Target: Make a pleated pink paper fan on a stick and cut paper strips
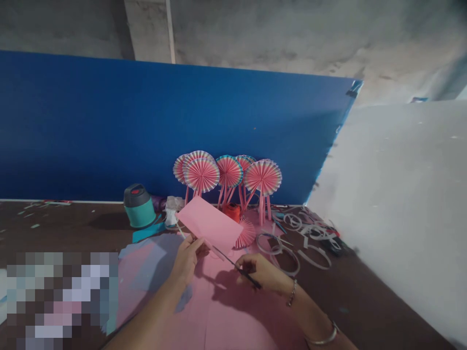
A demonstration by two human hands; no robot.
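A flat pink sheet of paper (209,221) is pinched in my left hand (190,250) by its lower edge, tilted above the work surface. My right hand (255,270) is closed round the dark handles of a pair of scissors (251,278). The blades point up and left and meet the sheet's near edge, where a narrow strip hangs partly apart. Beneath both hands lie large pink sheets (226,311), with bluish-grey paper (156,260) at the left.
Several pleated paper fans (202,175) stand against a blue panel (146,126). A teal container (139,209) sits at left, an orange-red spool (232,211) behind the sheet. Paper strips and rings (315,255) litter the right, beside a white wall (404,209).
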